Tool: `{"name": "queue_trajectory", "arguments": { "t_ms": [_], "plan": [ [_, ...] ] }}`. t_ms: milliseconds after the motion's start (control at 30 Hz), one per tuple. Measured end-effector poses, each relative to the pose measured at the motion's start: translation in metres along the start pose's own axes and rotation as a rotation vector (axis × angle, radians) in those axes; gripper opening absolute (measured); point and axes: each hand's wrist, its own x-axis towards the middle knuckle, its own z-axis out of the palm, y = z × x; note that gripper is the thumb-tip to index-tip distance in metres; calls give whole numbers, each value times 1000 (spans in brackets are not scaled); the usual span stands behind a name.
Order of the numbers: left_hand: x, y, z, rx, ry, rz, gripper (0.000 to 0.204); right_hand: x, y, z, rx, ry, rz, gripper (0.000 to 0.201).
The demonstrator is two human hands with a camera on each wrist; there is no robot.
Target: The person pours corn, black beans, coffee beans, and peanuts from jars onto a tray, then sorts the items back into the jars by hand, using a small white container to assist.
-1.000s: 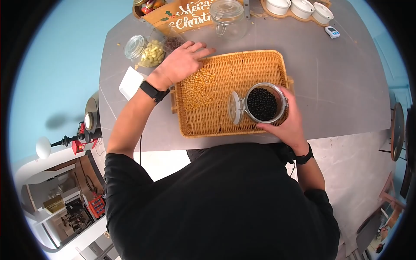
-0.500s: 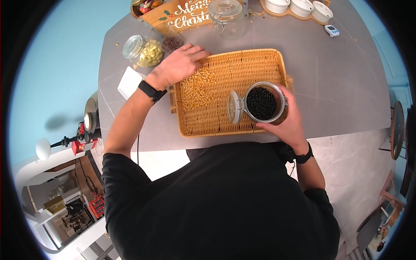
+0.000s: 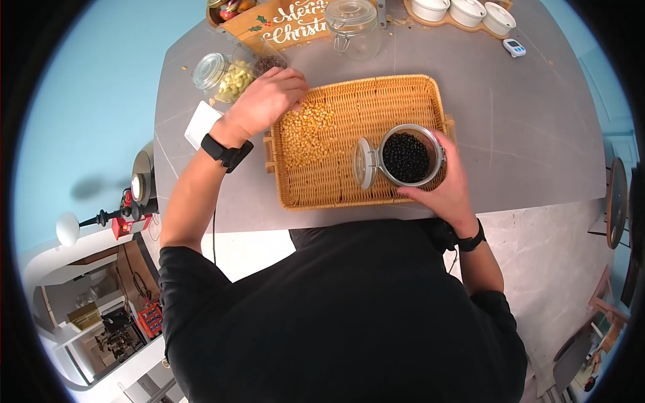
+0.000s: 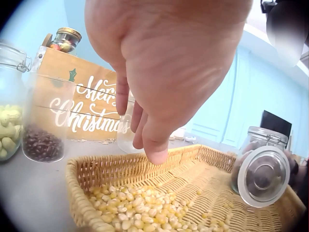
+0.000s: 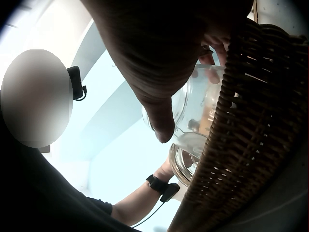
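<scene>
Head view: the left hand (image 3: 267, 101) has shifted toward 9 o'clock, fingers loose, nothing visibly held, likely within easy reach of the corn (image 3: 306, 140) at the tray's (image 3: 376, 101) 9 o'clock; the right hand (image 3: 451, 191) grips the bean jar (image 3: 433, 153) at 4 o'clock.

The basket (image 3: 376, 101) sits on the counter (image 3: 531, 134), with corn (image 3: 306, 138) in its left part and the bean jar (image 3: 411, 130) inside its rim on the right. To the left of the basket is a dish (image 3: 201, 126), and past the basket's back left corner are a second jar (image 3: 227, 80) and a cup (image 4: 46, 116). Behind the basket are a third jar (image 3: 354, 37) and a sign (image 3: 282, 28), and far back to the right are a timer (image 3: 514, 48) and some pots (image 3: 467, 12).
</scene>
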Motion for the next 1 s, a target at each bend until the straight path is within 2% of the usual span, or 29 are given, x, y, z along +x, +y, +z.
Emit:
{"name": "queue_trajectory", "arguments": {
  "t_ms": [133, 267, 433, 533, 633, 733, 767, 867, 900, 1000],
  "plan": [
    [-1, 0, -4, 33, -37, -9, 27, 0, 0, 0, 0, 2, 2, 116],
    [9, 14, -19, -41, 109, 54, 23, 0, -2, 0, -7, -3, 15, 116],
    [43, 66, -36, -449, 248, 120, 20, -1, -2, 1, 53, -4, 44, 115],
    [73, 111, -44, -616, 302, 263, 24, 0, -3, 1, 57, -9, 58, 113],
    [92, 134, -36, -452, 366, 287, 31, 0, -6, 1, 64, -13, 53, 112],
    [75, 126, -30, -513, 280, -65, 33, -2, 1, -1, 33, -24, 29, 119],
    [62, 117, -22, -588, 147, -240, 46, -1, -1, -1, 18, -18, 18, 119],
    [37, 122, 10, -838, 66, -279, 62, 1, -3, 0, 35, 6, -12, 114],
    [33, 122, 12, -865, -66, -243, 86, 2, -3, 1, 53, 13, -23, 112],
    [22, 130, 8, -738, -137, -287, 97, 2, -4, 1, 16, 12, -38, 112]
  ]
}}
